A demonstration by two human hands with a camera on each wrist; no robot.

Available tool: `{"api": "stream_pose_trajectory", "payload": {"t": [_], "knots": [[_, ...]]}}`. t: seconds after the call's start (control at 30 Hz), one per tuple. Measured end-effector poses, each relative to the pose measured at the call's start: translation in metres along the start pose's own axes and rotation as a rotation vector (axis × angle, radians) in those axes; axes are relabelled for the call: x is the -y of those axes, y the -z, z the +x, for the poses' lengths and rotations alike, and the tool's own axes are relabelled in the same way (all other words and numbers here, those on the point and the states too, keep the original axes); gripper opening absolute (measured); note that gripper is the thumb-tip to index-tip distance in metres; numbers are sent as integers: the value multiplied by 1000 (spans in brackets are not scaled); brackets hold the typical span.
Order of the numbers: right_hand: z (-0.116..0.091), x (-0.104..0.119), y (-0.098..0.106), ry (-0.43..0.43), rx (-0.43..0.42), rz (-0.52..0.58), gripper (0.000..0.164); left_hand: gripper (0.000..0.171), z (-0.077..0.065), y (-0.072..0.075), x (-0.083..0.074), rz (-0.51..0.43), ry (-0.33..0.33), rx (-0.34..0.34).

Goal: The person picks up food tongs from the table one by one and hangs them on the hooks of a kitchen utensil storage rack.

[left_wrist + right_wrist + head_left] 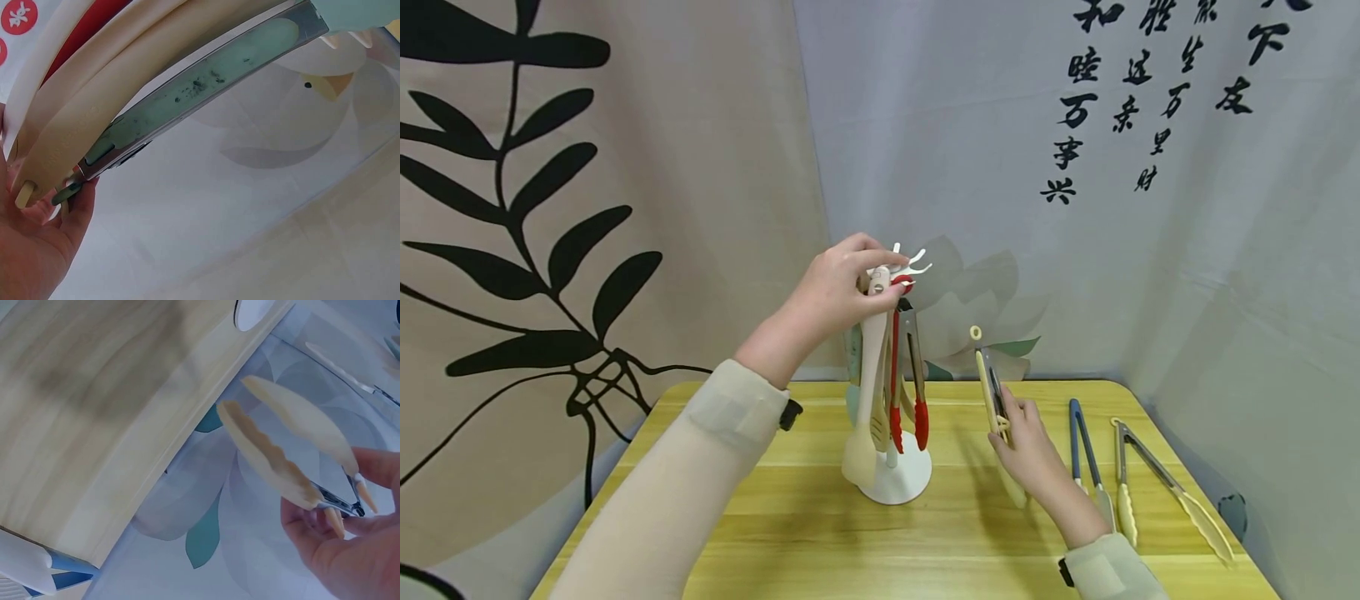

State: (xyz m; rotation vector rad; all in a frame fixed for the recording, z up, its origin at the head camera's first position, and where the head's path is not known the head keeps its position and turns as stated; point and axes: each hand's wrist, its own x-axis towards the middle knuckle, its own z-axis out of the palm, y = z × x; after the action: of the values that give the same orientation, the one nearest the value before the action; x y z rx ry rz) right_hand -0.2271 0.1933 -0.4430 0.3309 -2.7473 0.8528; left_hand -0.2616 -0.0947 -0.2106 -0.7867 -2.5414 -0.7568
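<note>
A white utensil stand (912, 475) carries several hanging kitchen tools, among them red-tipped tongs (921, 423), a cream utensil (858, 457) and a pale green one. My left hand (842, 279) grips the stand's top among its hooks, thumb and fingers round it. The left wrist view shows the green-handled utensil (212, 78) and beige handles (75, 131) hanging by that hand (37, 256); its grip is partly hidden. Right of the stand, my right hand (1033, 450) holds cream-tipped tongs (984, 379) above the table. Their scalloped tips (265, 456) stand slightly apart.
On the right of the wooden table (775, 525) lie blue-handled tongs (1086, 442) and another cream-tipped pair of tongs (1153, 467), spread apart. A printed curtain (940, 125) hangs behind the table's back edge.
</note>
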Motion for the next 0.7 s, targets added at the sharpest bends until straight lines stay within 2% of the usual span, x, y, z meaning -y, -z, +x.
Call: {"api": "stream_pose_trajectory", "payload": {"t": [0.43, 0.7], "knots": [[1, 11, 6, 38, -32, 36, 80, 32, 1, 2, 0, -12, -14, 8], [4, 19, 10, 90, -77, 30, 81, 32, 2, 3, 1, -21, -24, 20]]}}
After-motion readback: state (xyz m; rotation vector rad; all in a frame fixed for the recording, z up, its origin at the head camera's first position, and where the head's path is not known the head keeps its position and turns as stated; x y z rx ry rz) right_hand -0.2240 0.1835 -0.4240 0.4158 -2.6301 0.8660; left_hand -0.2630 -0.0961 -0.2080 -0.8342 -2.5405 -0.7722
